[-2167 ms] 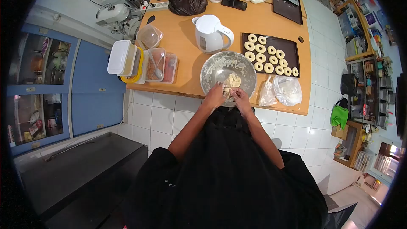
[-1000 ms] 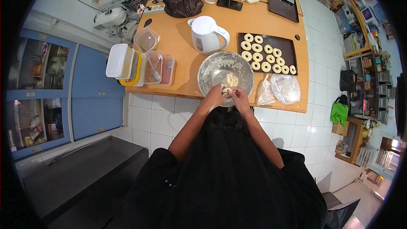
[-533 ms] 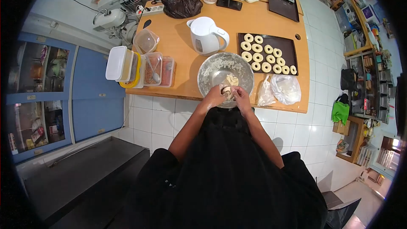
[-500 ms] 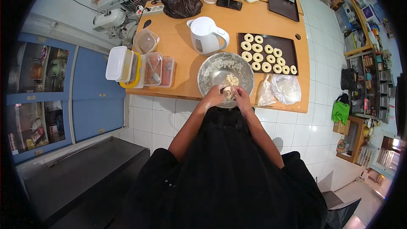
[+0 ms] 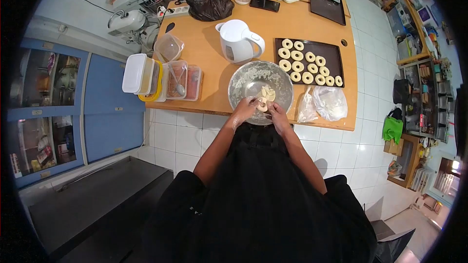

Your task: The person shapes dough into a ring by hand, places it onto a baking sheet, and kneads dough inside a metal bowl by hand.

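Over the near part of a floury metal bowl (image 5: 238, 80), my left hand (image 5: 246, 109) and my right hand (image 5: 278, 114) hold a small ring of dough (image 5: 262, 104) between them. The fingers of both hands are closed on its two sides, and a hole shows in it. Behind the ring, more pale dough (image 5: 268, 92) lies in the bowl. Flour coats my left fingers and wrist. To the right of the bowl, a dark baking tray (image 5: 329, 50) carries several dough rings (image 5: 297, 55) in loose rows.
A white electric kettle (image 5: 236, 41) stands just behind the bowl. Two plastic bags (image 5: 329, 102) lie at the table's front right. Plastic containers (image 5: 175, 80) stand on the left. Farther back are a black bag (image 5: 209, 5), a phone (image 5: 264, 4) and another dark tray (image 5: 325, 9).
The dough between my hands has turned so that its ring shape and hole now show. My right fingers have shifted slightly down. The view has moved a little.
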